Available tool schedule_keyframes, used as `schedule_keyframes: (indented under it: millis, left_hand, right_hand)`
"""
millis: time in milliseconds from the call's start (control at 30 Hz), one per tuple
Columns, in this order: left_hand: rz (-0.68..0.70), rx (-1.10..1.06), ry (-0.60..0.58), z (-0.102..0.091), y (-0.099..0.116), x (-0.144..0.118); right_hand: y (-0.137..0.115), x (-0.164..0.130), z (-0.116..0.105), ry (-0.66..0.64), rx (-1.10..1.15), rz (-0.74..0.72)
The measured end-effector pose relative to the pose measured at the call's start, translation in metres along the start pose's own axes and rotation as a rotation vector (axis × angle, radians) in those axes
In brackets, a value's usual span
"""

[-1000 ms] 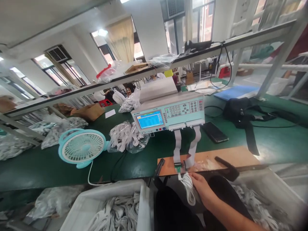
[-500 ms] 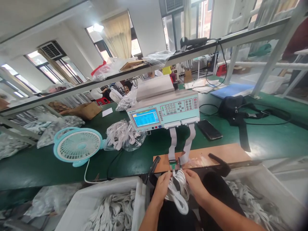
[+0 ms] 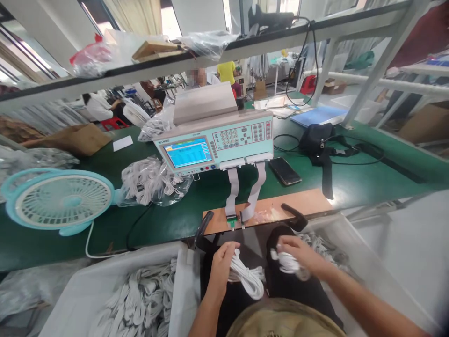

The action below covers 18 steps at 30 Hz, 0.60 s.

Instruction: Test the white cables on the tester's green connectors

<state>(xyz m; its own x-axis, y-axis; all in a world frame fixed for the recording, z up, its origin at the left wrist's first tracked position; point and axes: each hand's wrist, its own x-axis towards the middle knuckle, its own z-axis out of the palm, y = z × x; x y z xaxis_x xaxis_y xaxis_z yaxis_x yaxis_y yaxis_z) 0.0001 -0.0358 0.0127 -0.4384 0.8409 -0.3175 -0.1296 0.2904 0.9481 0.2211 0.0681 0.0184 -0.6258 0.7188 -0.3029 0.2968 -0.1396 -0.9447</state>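
Note:
My left hand is closed on a looped bundle of white cable that hangs over my lap. Farther right, my right hand grips a second white cable bundle, somewhat blurred. Both bundles are apart from the two small connectors at the table's front edge. Those connectors end the grey ribbon cables, which run down from a light-blue tester with a lit screen. The ribbons' lower ends rest on an orange-brown board.
A white bin of bundled cables stands at left, another bin at right. On the green table are a blue fan, bagged cables, a phone and a black pouch. A shelf crosses above.
My hands have drawn back from the connectors and moved apart, the right one swinging right with one cable bundle. The cable ends have come away from the connectors. The view has tilted down.

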Motion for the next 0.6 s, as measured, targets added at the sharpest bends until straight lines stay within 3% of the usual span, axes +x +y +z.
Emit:
schedule_keyframes:
  millis: [33, 100, 167, 267, 367, 500, 600]
  left_hand:
    - [0.005, -0.012, 0.008, -0.001, -0.001, -0.004]
    - [0.042, -0.007, -0.017, 0.002, -0.004, -0.01]
    - [0.115, 0.022, -0.063, 0.011, -0.006, -0.014]
    - [0.25, 0.092, -0.12, 0.029, -0.002, -0.017]
    - [0.344, 0.211, -0.181, 0.039, 0.004, -0.021]
    - [0.431, 0.289, -0.169, 0.038, 0.004, -0.031]
    - [0.428, 0.253, -0.133, 0.035, -0.003, -0.039]
  right_hand:
    - [0.004, -0.009, -0.021, -0.032, -0.221, -0.008]
    - [0.009, -0.025, -0.047, 0.175, -0.578, -0.034]
    - [0.005, -0.035, -0.044, 0.225, -0.676, -0.106]
    - [-0.011, -0.035, -0.003, 0.002, -0.425, -0.231]
    - [-0.02, -0.023, 0.038, 0.002, -0.188, -0.239]
    - [-0.01, -0.013, 0.056, -0.071, 0.173, -0.119]
    - [0.0, -0.013, 0.059, -0.129, 0.282, -0.099]
